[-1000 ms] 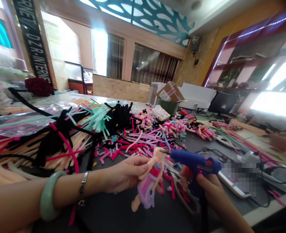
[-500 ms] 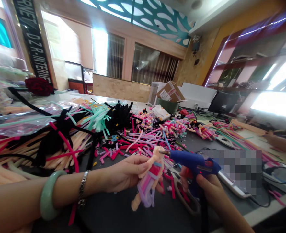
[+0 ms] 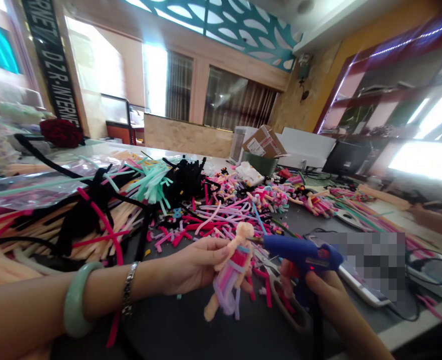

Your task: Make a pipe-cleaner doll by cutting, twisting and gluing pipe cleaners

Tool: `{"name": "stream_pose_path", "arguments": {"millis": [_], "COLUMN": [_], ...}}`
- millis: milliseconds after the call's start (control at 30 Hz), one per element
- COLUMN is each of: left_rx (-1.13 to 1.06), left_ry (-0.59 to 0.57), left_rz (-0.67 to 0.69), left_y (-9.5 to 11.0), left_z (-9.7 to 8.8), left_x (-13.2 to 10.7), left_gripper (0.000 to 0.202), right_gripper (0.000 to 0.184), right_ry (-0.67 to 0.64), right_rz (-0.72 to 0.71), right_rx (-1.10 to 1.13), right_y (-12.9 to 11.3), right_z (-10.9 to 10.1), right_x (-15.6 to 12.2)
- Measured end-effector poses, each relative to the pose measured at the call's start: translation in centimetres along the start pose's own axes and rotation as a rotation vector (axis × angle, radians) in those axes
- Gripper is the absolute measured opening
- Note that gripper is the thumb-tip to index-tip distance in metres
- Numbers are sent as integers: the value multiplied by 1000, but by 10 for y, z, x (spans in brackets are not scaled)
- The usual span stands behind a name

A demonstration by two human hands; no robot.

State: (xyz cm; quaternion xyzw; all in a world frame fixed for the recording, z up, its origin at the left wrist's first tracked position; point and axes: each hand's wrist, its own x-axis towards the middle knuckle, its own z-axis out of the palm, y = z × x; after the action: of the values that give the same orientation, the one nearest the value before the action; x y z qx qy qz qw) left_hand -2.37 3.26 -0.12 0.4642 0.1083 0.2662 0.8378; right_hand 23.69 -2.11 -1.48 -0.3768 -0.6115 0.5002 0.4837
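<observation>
Head view.

Hazard: the metal nozzle of a blue hot-glue gun [image 3: 302, 255] sits just beside the neck of a pipe-cleaner doll [image 3: 233, 272], with the left hand [image 3: 194, 265] close behind it. A slip of the right hand [image 3: 328, 295] could bring the hot tip or fresh glue onto bare fingers or singe the fuzzy fibre. A drip could also foul the scissors [image 3: 286, 305] lying below or the loose chenille stems [image 3: 209, 212] heaped beyond.

Item: doll of peach chenille, with a round head and a dress of pink and lilac strands, banded in blue at the chest. One peach leg shows below the trailing lilac strands. Location: held in the air, tilted, above the dark tabletop [image 3: 160, 320].

Left hand: closed, fingers and thumb gripping the doll's body; a pale green bangle [image 3: 78, 300] and a silver link bracelet [image 3: 129, 290] sit on the wrist.

Right hand: closed around the gun's grip.

Far right: a co-worker's hand [image 3: 434, 220], well apart.
</observation>
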Motion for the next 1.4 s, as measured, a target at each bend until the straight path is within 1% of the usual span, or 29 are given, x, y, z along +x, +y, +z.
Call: {"name": "stream_pose_path", "arguments": {"millis": [200, 367, 500, 667, 867, 1400], "left_rx": [-4, -2, -10, -15, -14, -2], "left_ry": [-15, -55, -95, -72, -56, -70], "left_rz": [-10, 1, 18, 11, 1, 13], "left_y": [-1, -1, -2, -3, -3, -2], "left_z": [-2, -2, -1, -2, -2, -1], "left_x": [0, 0, 0, 0, 0, -1], "left_gripper": [35, 33, 30, 29, 30, 28], "right_gripper": [38, 39, 40, 43, 40, 44], "right_ry": [6, 64, 90, 66, 49, 93], "right_rz": [-24, -50, -35, -11, -5, -28], "right_rx": [30, 43, 35, 18, 5, -57], "right_y": [2, 0, -1, 1, 0, -1], "right_z": [0, 3, 4, 1, 1, 3], "right_x": [1, 1, 0, 1, 3, 3]}}
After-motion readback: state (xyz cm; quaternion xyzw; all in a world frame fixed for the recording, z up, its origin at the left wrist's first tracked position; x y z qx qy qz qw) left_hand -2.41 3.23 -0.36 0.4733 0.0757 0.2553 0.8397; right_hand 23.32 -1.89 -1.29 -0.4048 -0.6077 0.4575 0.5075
